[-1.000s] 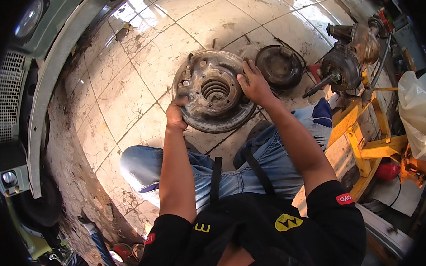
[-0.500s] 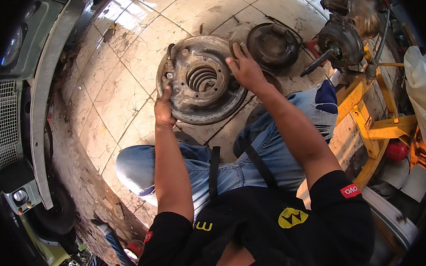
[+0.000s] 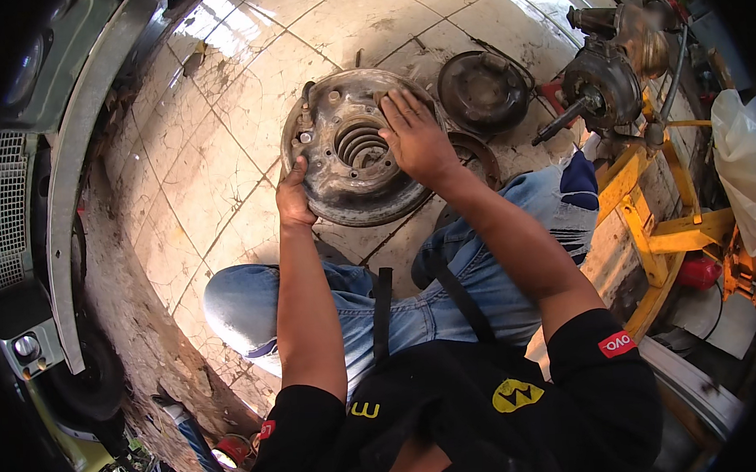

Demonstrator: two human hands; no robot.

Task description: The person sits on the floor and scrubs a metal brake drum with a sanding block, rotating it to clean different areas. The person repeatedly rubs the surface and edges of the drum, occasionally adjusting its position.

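Observation:
A round, worn metal brake backing plate (image 3: 325, 183) lies in front of me, with bolt holes around its large central opening. Through that opening shows a coil spring (image 3: 360, 142). My left hand (image 3: 294, 197) grips the plate's near left rim, thumb on top and the other fingers hidden underneath. On the plate's upper right face, my right hand (image 3: 416, 137) lies flat with its fingers stretched out. A small brownish edge peeks out by its fingertips; I cannot tell what it is.
A dark round drum-like part (image 3: 483, 92) sits on the tiled floor (image 3: 214, 159) beyond my right hand. Further right, a greasy axle hub assembly (image 3: 599, 83) rests by a yellow metal stand (image 3: 660, 232). A vehicle front with a grey bumper (image 3: 87, 147) borders the left.
My right hand has slid from the plate's upper right rim inward and nearer, toward the central opening. My left hand keeps its hold on the rim.

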